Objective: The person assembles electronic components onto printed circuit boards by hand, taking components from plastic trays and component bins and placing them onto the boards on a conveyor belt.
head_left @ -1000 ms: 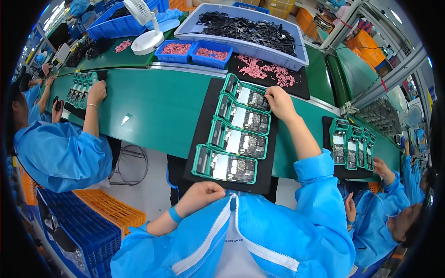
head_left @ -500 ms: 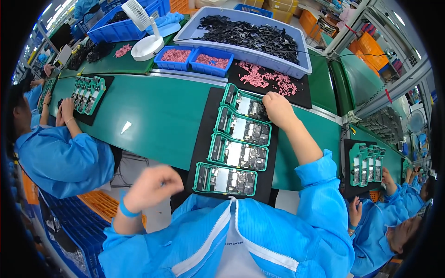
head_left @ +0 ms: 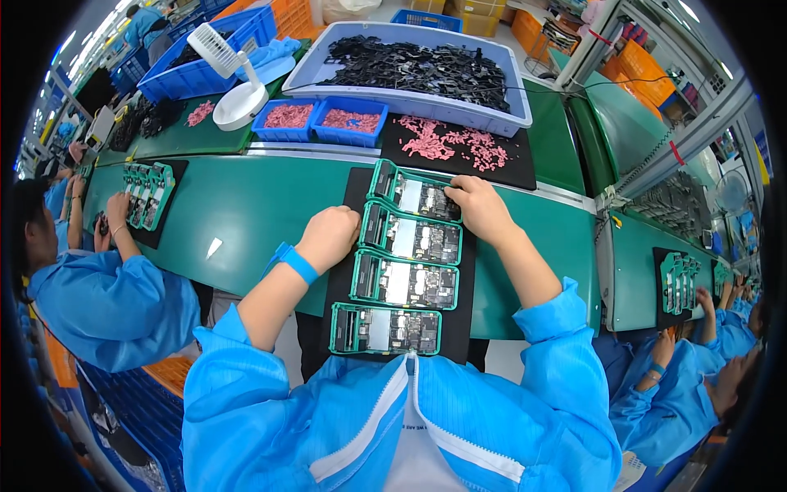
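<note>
Several green fixtures, each holding an opened device with a circuit board, lie in a column on a black mat (head_left: 343,275) in front of me. My right hand (head_left: 479,211) has its thumb and fingers pinched together at the right end of the farthest fixture (head_left: 407,195). At the left edge of the second fixture (head_left: 410,235), my left hand (head_left: 329,235) is closed with its fingers curled under. What either hand's fingertips hold, if anything, is hidden. Closer to me are the third fixture (head_left: 407,280) and the nearest fixture (head_left: 379,328), untouched.
Beyond the fixtures, pink pieces lie on a black pad (head_left: 516,168). Two blue bins (head_left: 348,141) of pink pieces, a large tub (head_left: 512,123) of black parts and a white fan (head_left: 238,107) stand behind. A small white tube (head_left: 214,248) lies at left. Co-workers sit on both sides.
My left hand has come up from near my lap to the second fixture's left edge. The right hand stays at the farthest fixture's right end. The whole view has shifted slightly.
</note>
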Available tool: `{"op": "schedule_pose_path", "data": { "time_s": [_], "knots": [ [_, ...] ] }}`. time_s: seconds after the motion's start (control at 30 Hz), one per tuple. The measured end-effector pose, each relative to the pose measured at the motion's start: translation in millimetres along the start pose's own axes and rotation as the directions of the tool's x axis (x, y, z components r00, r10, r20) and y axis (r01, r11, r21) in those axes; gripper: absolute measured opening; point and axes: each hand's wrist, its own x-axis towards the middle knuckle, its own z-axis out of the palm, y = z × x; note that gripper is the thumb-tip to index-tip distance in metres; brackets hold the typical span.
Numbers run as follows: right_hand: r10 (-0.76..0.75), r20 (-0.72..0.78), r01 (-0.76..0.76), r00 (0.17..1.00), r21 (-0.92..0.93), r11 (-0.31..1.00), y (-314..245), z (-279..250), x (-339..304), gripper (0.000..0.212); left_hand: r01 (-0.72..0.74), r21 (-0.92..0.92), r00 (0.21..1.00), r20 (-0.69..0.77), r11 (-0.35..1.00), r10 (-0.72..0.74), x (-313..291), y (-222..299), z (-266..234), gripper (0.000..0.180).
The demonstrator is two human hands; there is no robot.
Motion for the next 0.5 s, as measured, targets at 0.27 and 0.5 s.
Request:
{"op": "schedule_pose_path", "data": {
  "time_s": [0.27, 0.5],
  "knots": [
    [0.506, -0.1, -0.489, 0.857, 0.153, 0.859, 74.7, 12.2, 19.6, 0.011, -0.02, -0.021, 0.999, 0.031, 1.0, 0.021, 8.5, 11.3, -7.9, 0.01],
    [0.646, 0.038, -0.641, 0.762, -0.09, 0.762, 91.4, 21.5, 60.7, 0.019, 0.016, -0.025, 0.996, 0.092, 1.0, -0.014, 20.3, 19.3, -9.5, 0.006]
  ]
}}
